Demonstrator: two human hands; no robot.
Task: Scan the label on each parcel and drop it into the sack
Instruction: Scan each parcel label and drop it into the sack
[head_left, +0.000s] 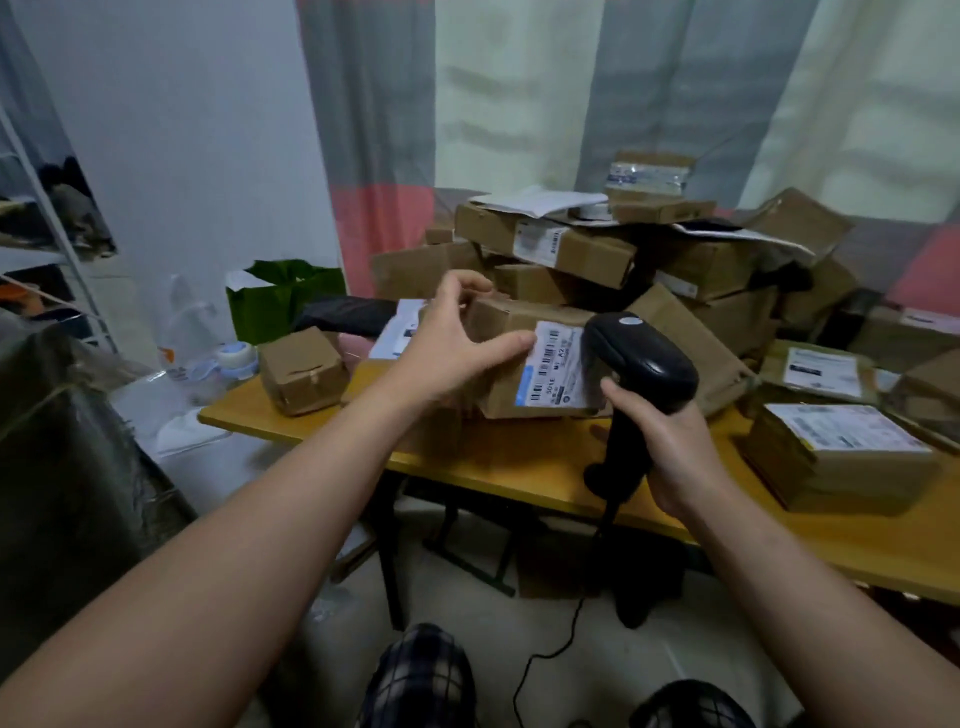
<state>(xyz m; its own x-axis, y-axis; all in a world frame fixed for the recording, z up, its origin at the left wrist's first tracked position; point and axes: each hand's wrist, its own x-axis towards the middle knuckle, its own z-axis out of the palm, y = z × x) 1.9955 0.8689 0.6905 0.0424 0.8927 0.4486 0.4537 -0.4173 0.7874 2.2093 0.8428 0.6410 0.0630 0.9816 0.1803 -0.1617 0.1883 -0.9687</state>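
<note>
1. So, the left hand (447, 343) grips the parcel (514, 319): thumb on the front face, fingers curled over the far top edge. The parcel is at the front of the pile (597, 249), over the table (519, 462). I can't tell if its back still rests on other boxes.
2. The right hand (670, 452) is wrapped round the scanner (641, 358) handle. The scanner's head sits just beside the right edge of the label (556, 366), maybe overlapping it.
3. What could go wrong, imo:
   - The scanner looks too close and side-on, so the beam could miss the barcode.
   - The thumb tip is touching the label's left edge, and a small slip would cover the bars.
   - It's a one-hand grip on a box, so it could tip out on the way to what looks like the sack (78, 457), down on the left.
   - The pile is messy, and pulling this one free might bring neighbours down.
   - The cord (550, 649) hangs under the table and could snag.
4. On direction, the parcel's long axis runs roughly left to right. The label face tilts up toward the camera, and the print sits sideways on it.
</note>
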